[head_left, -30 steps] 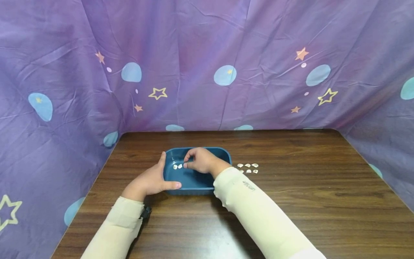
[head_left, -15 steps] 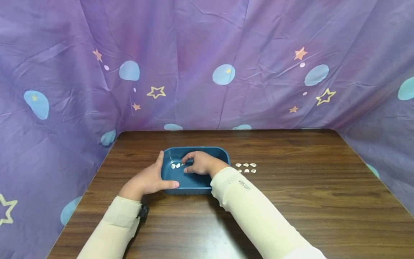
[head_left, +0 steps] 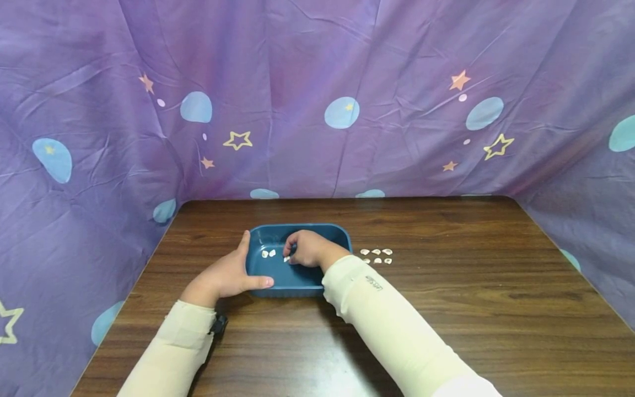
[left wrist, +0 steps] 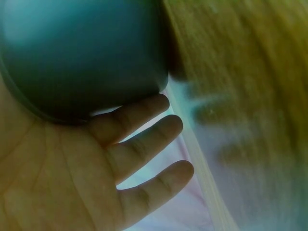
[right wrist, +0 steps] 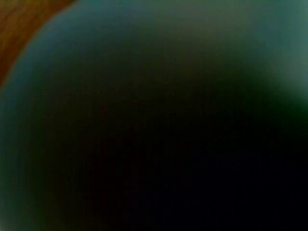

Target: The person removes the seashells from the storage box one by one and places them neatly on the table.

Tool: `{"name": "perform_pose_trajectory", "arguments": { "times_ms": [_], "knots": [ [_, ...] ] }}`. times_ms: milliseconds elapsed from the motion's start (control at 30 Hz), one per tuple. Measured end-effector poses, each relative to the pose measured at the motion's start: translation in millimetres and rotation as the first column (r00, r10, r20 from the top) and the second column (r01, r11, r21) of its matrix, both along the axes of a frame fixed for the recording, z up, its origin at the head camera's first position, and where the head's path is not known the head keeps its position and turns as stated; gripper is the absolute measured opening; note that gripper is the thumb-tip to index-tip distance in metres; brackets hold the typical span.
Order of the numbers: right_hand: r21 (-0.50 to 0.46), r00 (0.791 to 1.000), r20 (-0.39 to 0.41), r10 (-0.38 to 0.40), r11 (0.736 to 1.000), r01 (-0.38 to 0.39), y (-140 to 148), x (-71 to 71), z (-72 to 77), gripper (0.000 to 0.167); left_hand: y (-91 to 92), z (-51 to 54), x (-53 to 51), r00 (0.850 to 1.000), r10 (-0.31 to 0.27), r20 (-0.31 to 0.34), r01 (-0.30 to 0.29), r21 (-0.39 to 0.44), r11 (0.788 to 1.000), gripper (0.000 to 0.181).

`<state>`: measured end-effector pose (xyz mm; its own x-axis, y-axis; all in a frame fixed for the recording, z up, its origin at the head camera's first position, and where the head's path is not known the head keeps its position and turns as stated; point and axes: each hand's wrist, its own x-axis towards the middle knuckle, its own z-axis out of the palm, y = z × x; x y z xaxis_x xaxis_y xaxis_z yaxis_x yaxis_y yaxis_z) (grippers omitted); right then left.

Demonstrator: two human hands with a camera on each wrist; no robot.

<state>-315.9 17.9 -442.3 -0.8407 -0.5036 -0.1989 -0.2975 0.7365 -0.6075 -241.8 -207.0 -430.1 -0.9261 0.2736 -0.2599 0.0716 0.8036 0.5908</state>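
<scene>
A blue rectangular basin (head_left: 292, 292) stands on the table in the head view. My left hand (head_left: 225, 275) rests against its left end, thumb along the near rim. Its fingers extend fairly straight beside the basin wall in the left wrist view. Inside the basin, my right hand (head_left: 308, 249) pinches a small white shell (head_left: 286, 259) between thumb and fingers. To the left of it, two more white shells (head_left: 268, 253) lie side by side on the basin floor. The right wrist view is too dark and blurred to show the hand.
Several small white shells (head_left: 377, 252) lie in two rows on the brown wooden table (head_left: 471, 286), right of the basin. The right forearm partly covers the nearer row. A purple curtain (head_left: 297, 66) with stars hangs behind and beside the table.
Half a second ago the right fingers were parted around a third shell in the row. Now they pinch it, and it has shifted slightly right and nearer. The left hand stays at the basin.
</scene>
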Motion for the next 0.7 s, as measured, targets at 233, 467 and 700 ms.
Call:
{"name": "perform_pose_trajectory", "arguments": {
  "times_ms": [233,467,700],
  "knots": [
    [0.015,1.0,-0.008,0.003,1.0,-0.003,0.4,-0.5,-1.8,0.013,-0.2,0.5,0.8,1.0,-0.002,-0.007,0.002,0.014,1.0,0.139],
    [0.036,1.0,-0.022,0.015,0.999,-0.015,1.0,-1.8,-2.4,0.015,-0.1,0.4,1.2,1.0,-0.002,-0.005,0.002,0.016,1.0,0.14],
    [0.028,1.0,0.012,0.008,1.0,-0.008,0.6,-1.3,-1.4,0.011,-0.5,0.8,1.2,1.0,-0.003,-0.014,0.003,0.007,1.0,0.139]
  ]
}}
